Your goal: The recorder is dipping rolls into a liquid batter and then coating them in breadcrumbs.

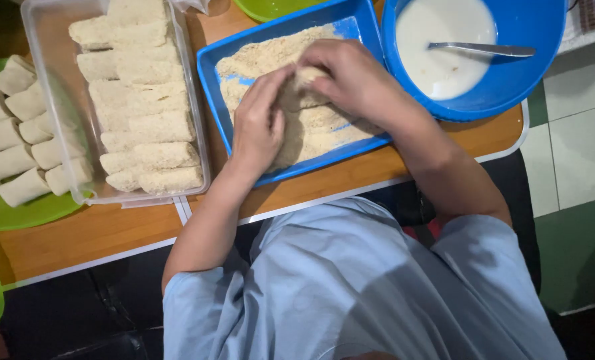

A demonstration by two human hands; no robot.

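A pale roll point(303, 83) coated in crumbs, held over the middle of a blue rectangular tray point(212, 87) and pressed between both hands. Left hand point(257, 123) cupped against its near side, fingers curled around it; right hand point(351, 73) closed over its top and far end — both clamped on the same roll, only a small patch of it showing between the fingers. Beneath it, a bed of golden breadcrumbs point(257, 57) spread across the tray floor, with bare blue patches here and there.

Just right of the tray, touching or nearly so, a round blue bowl point(531, 67) holding white batter point(444, 47), with a metal spoon point(484, 49) lying in it, handle toward the right rim. Just left of the tray, a clear plastic container point(47, 107) packed with crumb-coated rolls point(144, 120) laid side by side in a column. Farther left, a green plate point(24, 213) stacked with smooth, uncoated white rolls point(11, 133). Behind the tray, the edge of another green dish point(271, 8).

All set on a wooden tabletop point(97, 233) with a white edge. Nearest the camera, a light blue short-sleeved shirt point(351, 287) — tiled floor point(577, 153) at the right.
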